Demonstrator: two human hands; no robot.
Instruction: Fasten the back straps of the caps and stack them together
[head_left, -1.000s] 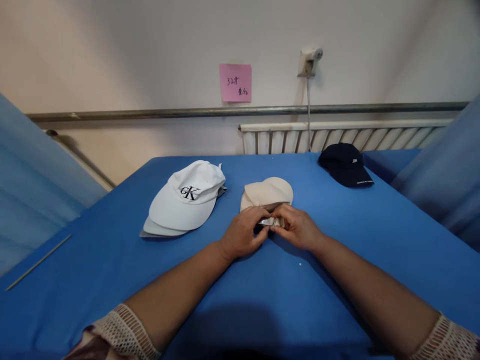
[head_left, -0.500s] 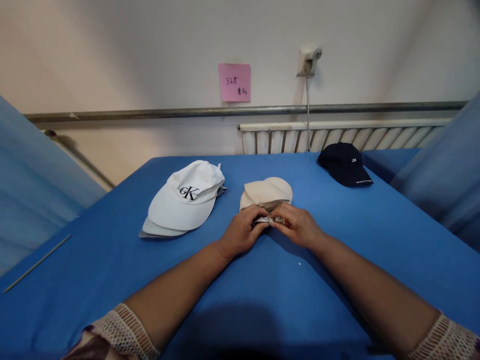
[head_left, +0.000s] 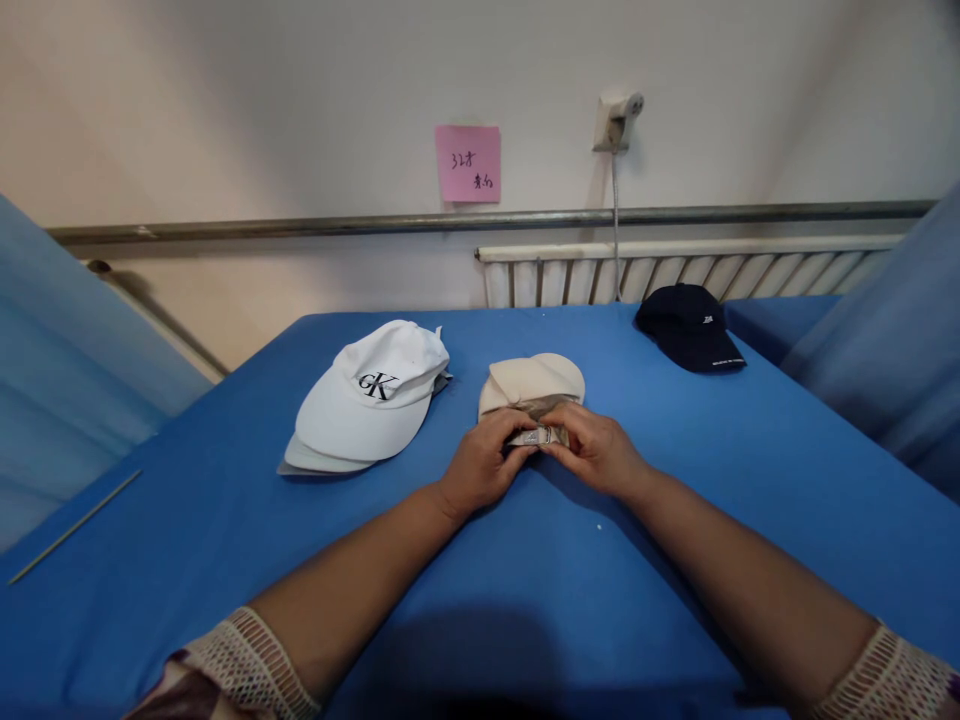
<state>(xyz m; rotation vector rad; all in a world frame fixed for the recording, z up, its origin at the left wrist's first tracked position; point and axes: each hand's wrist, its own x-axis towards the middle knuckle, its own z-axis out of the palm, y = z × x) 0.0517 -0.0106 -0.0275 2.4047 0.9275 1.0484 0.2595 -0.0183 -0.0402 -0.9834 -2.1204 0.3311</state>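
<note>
A beige cap lies on the blue-covered table, its back strap towards me. My left hand pinches the strap's left part between thumb and fingers. On the other side my right hand grips the strap close to a small metal buckle. The fingertips of both hands are a short way apart, with the buckle and a bit of strap showing between them. Part of the cap's lower edge is hidden behind my fingers.
White caps, stacked, lie to the left, the top one with black letters. A dark navy cap sits at the back right. A thin stick lies near the left edge of the blue sheet. Behind stands a radiator.
My fingers have shifted slightly at the strap, and the metal buckle now shows more plainly between them. The cap and the other caps stay where they were.
</note>
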